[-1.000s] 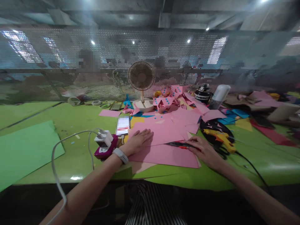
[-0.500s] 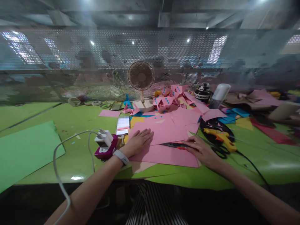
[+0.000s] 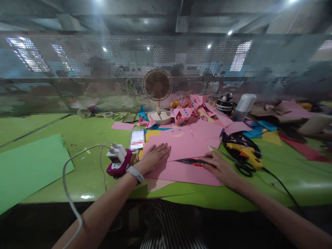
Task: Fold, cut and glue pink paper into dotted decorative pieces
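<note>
My left hand (image 3: 156,157) lies flat on a pink paper sheet (image 3: 185,147), its fingers stretched out. Beneath that sheet's front edge, another pink sheet (image 3: 178,174) shows. A long black-and-red tool, which looks like a utility knife (image 3: 190,161), lies low along this edge with its tip pointing left. My right hand (image 3: 219,167) grips its right end from above, fingers and thumb pinched together. Whether its blade is out is too small to tell.
A purple power strip (image 3: 119,169) with a white charger (image 3: 118,154) and a phone (image 3: 137,139) stand left. To the right are scissors (image 3: 245,169) and a yellow glue gun (image 3: 246,154) with its cord. Behind, a fan (image 3: 157,84) stands beside pink paper pieces (image 3: 183,114).
My right hand has slid the knife slightly left along the paper's edge. My left hand stays pressed on the sheet. The whole view has shifted a little.
</note>
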Demonstrator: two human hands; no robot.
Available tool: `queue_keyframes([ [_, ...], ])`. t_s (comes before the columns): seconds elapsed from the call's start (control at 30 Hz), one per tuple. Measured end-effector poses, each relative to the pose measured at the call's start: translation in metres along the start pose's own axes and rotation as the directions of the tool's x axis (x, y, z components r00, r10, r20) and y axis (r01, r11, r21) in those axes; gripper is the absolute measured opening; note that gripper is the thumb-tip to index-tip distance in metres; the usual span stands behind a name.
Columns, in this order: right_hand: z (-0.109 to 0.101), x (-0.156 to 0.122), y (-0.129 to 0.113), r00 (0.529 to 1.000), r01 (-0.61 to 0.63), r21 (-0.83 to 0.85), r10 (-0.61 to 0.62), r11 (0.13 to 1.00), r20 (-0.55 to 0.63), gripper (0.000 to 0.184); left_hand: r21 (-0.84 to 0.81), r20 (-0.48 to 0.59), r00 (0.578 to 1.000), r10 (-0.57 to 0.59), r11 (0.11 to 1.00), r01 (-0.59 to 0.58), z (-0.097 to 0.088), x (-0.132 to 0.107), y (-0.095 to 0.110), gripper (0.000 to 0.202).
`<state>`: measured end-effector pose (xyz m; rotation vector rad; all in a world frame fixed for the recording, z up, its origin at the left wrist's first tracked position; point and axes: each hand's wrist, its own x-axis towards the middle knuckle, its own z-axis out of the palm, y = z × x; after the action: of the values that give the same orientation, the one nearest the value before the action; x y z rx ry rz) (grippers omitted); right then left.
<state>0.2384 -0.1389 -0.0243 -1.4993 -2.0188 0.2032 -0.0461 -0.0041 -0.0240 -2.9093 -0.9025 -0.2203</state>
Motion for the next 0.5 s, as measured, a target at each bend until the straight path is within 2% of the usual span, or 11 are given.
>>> queue_keyframes([
  [0.27, -0.001, 0.004, -0.008, 0.998, 0.007, -0.004, -0.007, 1.000, 0.055, 0.029, 0.017, 0.019, 1.000, 0.004, 1.000, -0.004, -0.003, 0.000, 0.001, 0.043],
  [0.5, 0.002, 0.009, -0.016, 0.999, -0.005, -0.013, 0.005, 1.000, 0.037, 0.027, 0.034, 0.011, 1.000, 0.011, 0.999, -0.012, 0.000, 0.001, 0.000, 0.043],
])
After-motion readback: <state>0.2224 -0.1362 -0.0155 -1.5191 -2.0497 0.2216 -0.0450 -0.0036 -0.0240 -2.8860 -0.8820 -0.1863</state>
